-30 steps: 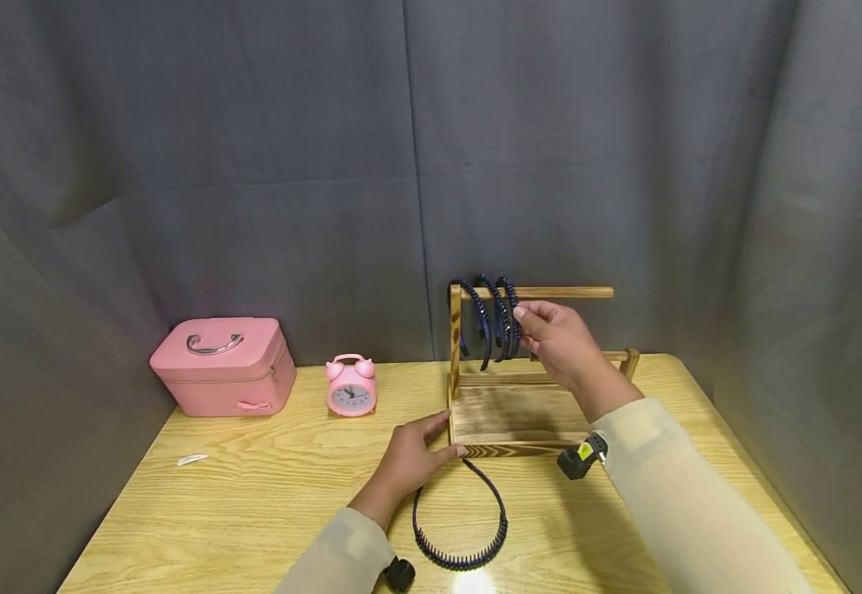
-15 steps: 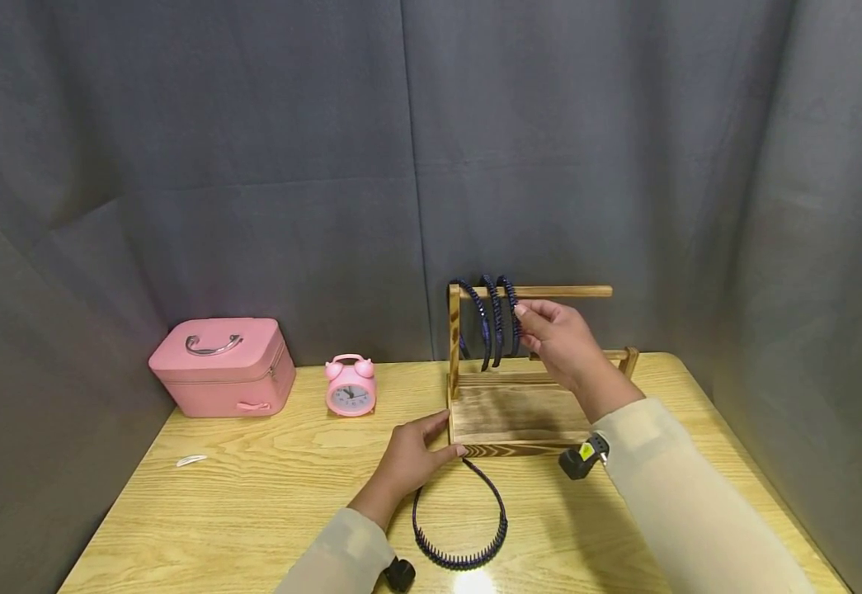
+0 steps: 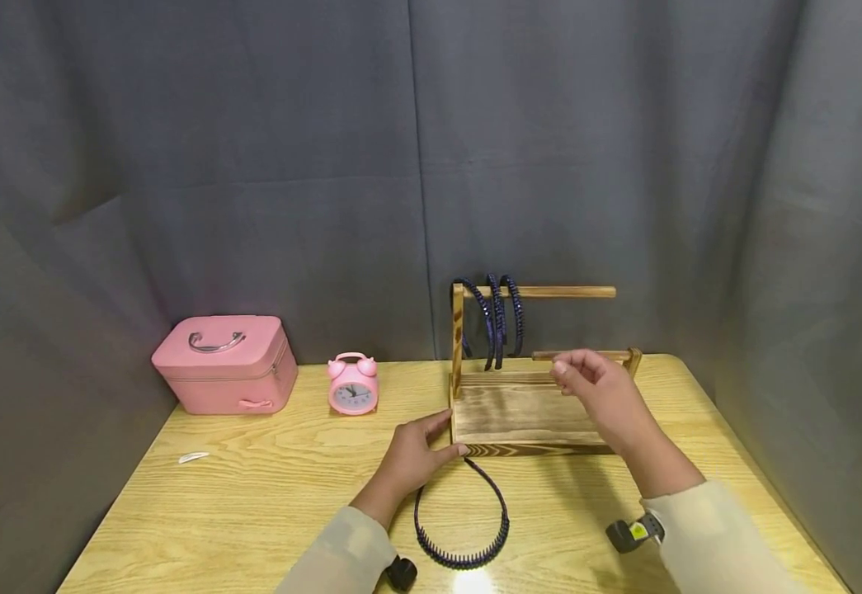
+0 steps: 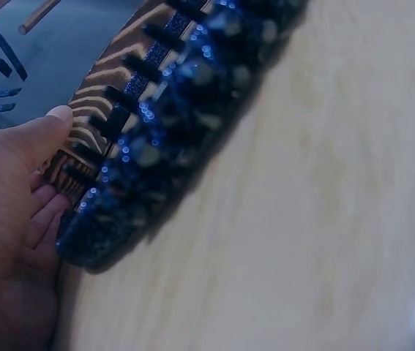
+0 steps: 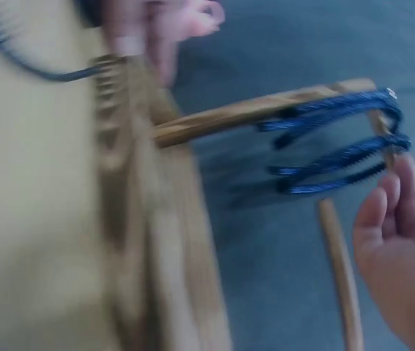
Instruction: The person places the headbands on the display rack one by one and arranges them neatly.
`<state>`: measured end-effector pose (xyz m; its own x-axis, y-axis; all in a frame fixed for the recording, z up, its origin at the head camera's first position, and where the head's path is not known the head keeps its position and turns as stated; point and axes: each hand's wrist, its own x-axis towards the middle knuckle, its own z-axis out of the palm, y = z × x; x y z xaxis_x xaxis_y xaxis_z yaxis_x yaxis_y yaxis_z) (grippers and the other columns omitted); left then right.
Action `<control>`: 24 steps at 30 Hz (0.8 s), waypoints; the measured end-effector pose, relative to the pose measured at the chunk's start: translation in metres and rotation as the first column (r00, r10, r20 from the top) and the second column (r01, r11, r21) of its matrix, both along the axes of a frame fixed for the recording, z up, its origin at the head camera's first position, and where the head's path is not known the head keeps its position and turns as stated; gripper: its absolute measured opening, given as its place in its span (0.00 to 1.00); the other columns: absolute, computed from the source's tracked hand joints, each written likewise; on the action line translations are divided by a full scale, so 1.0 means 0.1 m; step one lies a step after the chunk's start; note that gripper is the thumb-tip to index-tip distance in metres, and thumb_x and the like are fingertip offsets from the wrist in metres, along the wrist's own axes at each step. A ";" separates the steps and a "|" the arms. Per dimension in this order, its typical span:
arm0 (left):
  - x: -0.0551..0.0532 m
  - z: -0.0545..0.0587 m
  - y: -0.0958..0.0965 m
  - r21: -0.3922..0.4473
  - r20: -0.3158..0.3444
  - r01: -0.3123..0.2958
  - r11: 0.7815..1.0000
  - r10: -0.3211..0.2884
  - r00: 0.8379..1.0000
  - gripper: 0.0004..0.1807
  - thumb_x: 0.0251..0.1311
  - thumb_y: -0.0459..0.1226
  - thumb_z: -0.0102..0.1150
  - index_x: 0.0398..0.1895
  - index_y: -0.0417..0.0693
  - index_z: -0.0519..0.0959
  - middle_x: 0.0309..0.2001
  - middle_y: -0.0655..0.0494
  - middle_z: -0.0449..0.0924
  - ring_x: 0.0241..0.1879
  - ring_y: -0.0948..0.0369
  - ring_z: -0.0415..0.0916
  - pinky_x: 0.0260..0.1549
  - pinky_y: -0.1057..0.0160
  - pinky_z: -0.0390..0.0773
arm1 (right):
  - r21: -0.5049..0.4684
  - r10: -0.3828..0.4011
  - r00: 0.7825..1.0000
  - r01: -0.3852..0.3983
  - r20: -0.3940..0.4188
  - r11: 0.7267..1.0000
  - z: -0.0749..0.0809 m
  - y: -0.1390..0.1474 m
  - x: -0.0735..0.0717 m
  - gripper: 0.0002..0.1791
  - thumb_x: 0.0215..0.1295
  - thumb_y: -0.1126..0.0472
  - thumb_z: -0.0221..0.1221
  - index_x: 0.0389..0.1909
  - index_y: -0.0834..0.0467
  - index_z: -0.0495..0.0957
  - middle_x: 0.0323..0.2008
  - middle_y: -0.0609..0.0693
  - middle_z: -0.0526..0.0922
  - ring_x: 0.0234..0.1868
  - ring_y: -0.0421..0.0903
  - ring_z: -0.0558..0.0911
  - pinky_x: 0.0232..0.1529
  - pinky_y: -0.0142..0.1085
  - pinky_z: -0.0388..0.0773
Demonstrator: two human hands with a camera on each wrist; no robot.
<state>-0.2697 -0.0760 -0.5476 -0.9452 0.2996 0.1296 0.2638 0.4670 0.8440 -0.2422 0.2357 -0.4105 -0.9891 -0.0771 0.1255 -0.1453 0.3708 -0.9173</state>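
My left hand [image 3: 412,454] holds the front left corner of a wooden rack [image 3: 527,412], thumb at the front edge and fingers along the side. Three dark blue toothed headbands [image 3: 515,318] hang on its upper rod [image 3: 572,292], near the upright. My right hand [image 3: 597,392] is in front of the rack's lower rod [image 3: 542,355], fingers loosely curled with nothing between them. Another toothed headband [image 3: 462,563] lies on the table before the left hand, its tips toward the rack. It looms large and blurred in the left wrist view.
A pink case [image 3: 223,367] with a metal handle stands at the back left of the table [image 3: 275,495]. Between it and the rack is a pink alarm clock [image 3: 353,386]. A small white clip-like piece [image 3: 193,457] lies at the left. Grey curtains [image 3: 289,206] enclose the table.
My right hand has let go of the rightmost hanging headband and moved down and to the right. The headband stays on the upper rod. My left hand has kept its place.
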 end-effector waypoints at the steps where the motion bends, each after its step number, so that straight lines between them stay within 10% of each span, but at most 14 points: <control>1: 0.00 0.00 0.00 0.003 0.001 0.000 1.000 0.000 1.000 0.41 0.68 0.49 0.77 0.80 0.46 0.73 0.72 0.48 0.81 0.73 0.51 0.78 0.73 0.50 0.77 | 0.038 0.034 0.999 -0.033 -0.023 0.999 -0.07 0.00 0.09 0.20 0.83 0.48 0.62 0.59 0.60 0.82 0.50 0.53 0.87 0.50 0.42 0.84 0.51 0.30 0.84; 5: 0.00 0.01 0.01 0.007 -0.002 -0.003 1.000 0.003 1.000 0.41 0.68 0.48 0.77 0.80 0.45 0.73 0.71 0.47 0.81 0.73 0.50 0.78 0.72 0.50 0.78 | 0.220 0.247 0.962 -0.217 -0.116 0.951 -0.37 -0.05 0.41 0.12 0.74 0.53 0.71 0.52 0.52 0.87 0.48 0.47 0.90 0.48 0.40 0.86 0.51 0.34 0.87; 13: -0.01 0.02 -0.01 -0.006 -0.016 -0.012 1.000 0.012 1.000 0.42 0.68 0.50 0.76 0.80 0.44 0.73 0.71 0.45 0.81 0.72 0.47 0.79 0.72 0.46 0.78 | 0.535 0.640 0.749 -0.474 -0.173 0.700 -0.70 -0.29 0.70 0.18 0.66 0.58 0.77 0.55 0.48 0.88 0.54 0.37 0.87 0.57 0.40 0.85 0.58 0.39 0.88; 24: -0.01 -0.02 0.00 0.035 0.011 0.001 0.999 -0.002 1.000 0.41 0.69 0.50 0.76 0.80 0.44 0.73 0.72 0.44 0.81 0.73 0.47 0.78 0.73 0.46 0.78 | 0.633 0.753 0.658 -0.573 -0.024 0.521 -0.86 -0.50 0.65 0.14 0.64 0.61 0.77 0.49 0.44 0.92 0.48 0.31 0.86 0.56 0.30 0.81 0.57 0.30 0.85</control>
<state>-0.2709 -0.0760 -0.5492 -0.9462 0.2965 0.1296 0.2551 0.4371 0.8625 -0.1776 0.1855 -0.4968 -0.5453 -0.8352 0.0718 -0.7564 0.4532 -0.4717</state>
